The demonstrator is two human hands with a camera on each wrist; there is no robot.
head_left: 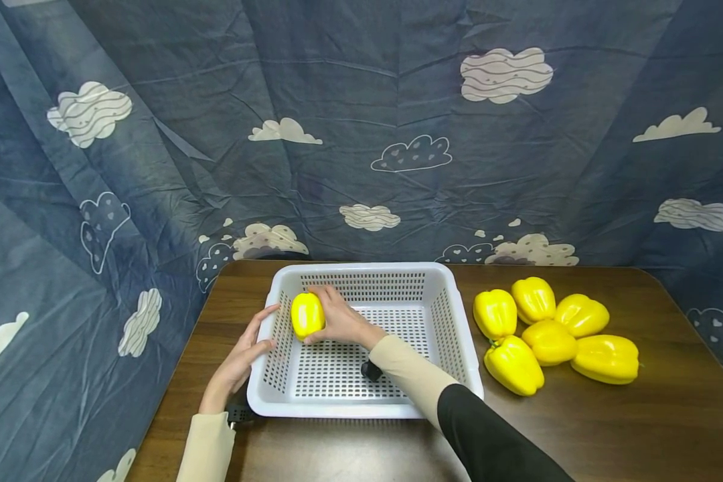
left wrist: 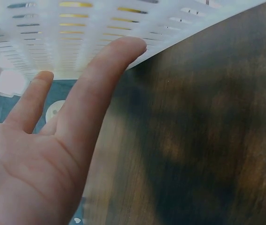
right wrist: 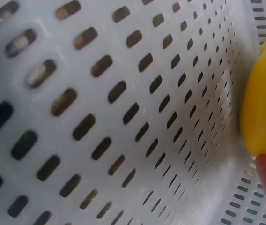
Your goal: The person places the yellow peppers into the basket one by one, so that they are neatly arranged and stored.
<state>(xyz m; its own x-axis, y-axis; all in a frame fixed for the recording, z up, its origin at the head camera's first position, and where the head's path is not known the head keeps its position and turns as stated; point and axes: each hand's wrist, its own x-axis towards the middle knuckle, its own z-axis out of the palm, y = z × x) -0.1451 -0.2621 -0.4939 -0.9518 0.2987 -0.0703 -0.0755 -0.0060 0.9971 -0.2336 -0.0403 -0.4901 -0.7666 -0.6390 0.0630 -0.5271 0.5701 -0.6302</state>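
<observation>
1. Backing the dark wood-grain worktop is a blue fabric backdrop printed with white clouds.
2. A white slotted plastic basket stands on the worktop; five glossy yellow peppers lie grouped just beside its right wall.
3. The right hand grips a yellow pepper inside the basket, against the left wall.
4. The left hand rests outside that wall, fingers straight, holding nothing.
5. The left wrist view alone shows one fingertip touching the basket's lower edge.
</observation>
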